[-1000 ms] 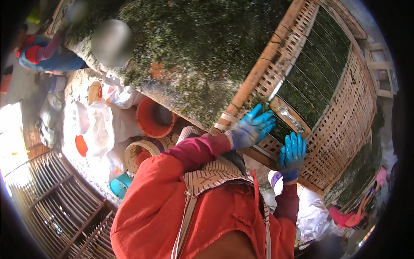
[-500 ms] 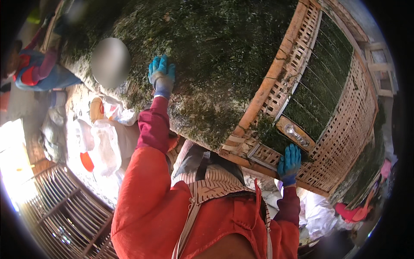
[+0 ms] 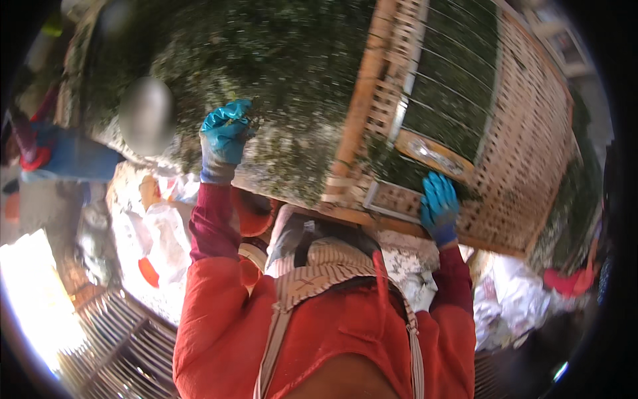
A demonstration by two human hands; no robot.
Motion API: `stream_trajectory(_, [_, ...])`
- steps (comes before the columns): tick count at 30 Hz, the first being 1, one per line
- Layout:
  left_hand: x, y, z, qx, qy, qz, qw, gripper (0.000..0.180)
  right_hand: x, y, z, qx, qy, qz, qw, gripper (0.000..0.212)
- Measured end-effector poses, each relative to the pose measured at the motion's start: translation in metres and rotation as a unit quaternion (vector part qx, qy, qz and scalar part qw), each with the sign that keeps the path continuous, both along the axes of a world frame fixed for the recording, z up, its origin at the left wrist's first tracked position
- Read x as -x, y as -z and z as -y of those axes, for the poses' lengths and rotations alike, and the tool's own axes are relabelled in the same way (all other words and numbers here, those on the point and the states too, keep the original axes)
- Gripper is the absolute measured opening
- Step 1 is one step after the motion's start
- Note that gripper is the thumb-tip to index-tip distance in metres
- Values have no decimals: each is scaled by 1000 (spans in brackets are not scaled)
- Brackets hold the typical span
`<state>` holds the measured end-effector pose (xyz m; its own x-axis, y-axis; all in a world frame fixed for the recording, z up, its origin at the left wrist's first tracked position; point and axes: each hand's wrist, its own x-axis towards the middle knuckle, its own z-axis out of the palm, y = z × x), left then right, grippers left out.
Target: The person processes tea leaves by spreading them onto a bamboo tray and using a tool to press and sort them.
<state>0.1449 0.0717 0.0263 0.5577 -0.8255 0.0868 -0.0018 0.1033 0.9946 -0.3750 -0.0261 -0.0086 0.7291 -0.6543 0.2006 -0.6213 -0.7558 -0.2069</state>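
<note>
My left hand (image 3: pixel 226 143), in a blue-coated glove, is closed with its fingers curled round a pinch of green leafy bits at the near edge of a broad dark-green leafy heap (image 3: pixel 286 60). My right hand (image 3: pixel 438 207), gloved the same way, lies with fingers stretched out over the near end of a woven bamboo tray (image 3: pixel 531 133), touching nothing I can see it grip. Just beyond its fingertips sits a wooden block with a clear, shiny handle (image 3: pixel 435 157). On the tray a pale metal frame (image 3: pixel 392 201) strung with thin cross-lines surrounds a flat green layer (image 3: pixel 452 80).
A wooden rail (image 3: pixel 359 113) borders the tray's left side. White plastic bags (image 3: pixel 166 229) lie at left below the heap, with more bags (image 3: pixel 515 292) at lower right. A slatted rack (image 3: pixel 126 346) stands lower left. Another person (image 3: pixel 66 149) is at far left, and a red sleeve (image 3: pixel 568 280) shows at right.
My left hand has gone from lying spread on the heap to curled closed, nearer me. The view has shifted, so the tray appears further left. My right hand stays by the block.
</note>
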Motion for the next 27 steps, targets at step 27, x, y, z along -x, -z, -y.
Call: stream_trajectory(27, [259,32,44,-62,259,653,709,51,-42,-25,-20,6,-24,176,984,39])
